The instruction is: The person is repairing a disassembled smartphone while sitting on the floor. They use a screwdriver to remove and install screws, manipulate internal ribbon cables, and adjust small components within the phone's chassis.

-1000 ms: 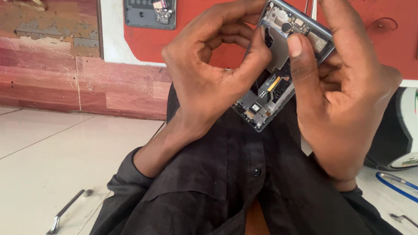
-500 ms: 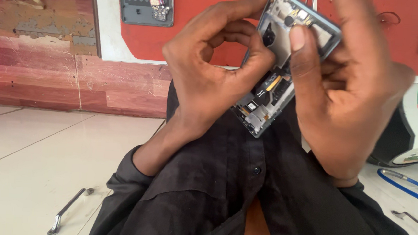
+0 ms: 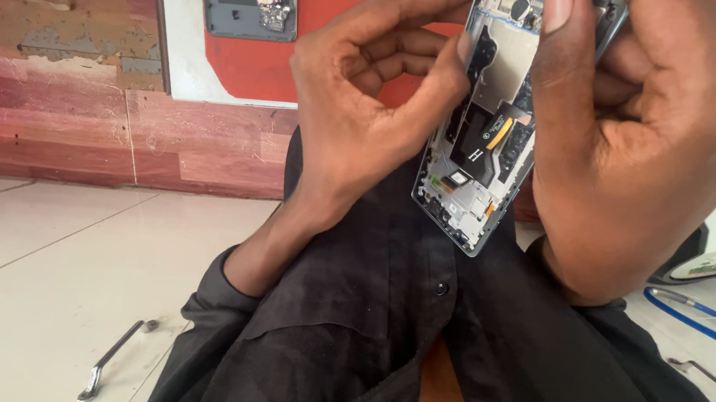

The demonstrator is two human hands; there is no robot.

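An opened phone (image 3: pixel 490 143) with its back cover off shows circuit boards, flex cables and a silver frame. It is held upright and slightly tilted in front of my chest. My right hand (image 3: pixel 647 154) grips its right edge, with the thumb pressing on the top of the inner frame. My left hand (image 3: pixel 364 117) holds the left edge, its thumb tip on the inside near a dark part. The phone's top is cut off by the frame's upper edge.
My black shirt (image 3: pixel 383 329) fills the lower middle. A metal tool (image 3: pixel 116 359) lies on the white tiled floor at lower left. A dark parts tray (image 3: pixel 250 0) lies on a red mat at the top. Blue cable (image 3: pixel 694 321) and another metal tool (image 3: pixel 707 376) at right.
The phone and both hands have come closer to the camera and higher in view. The right thumb has slid up toward the phone's top.
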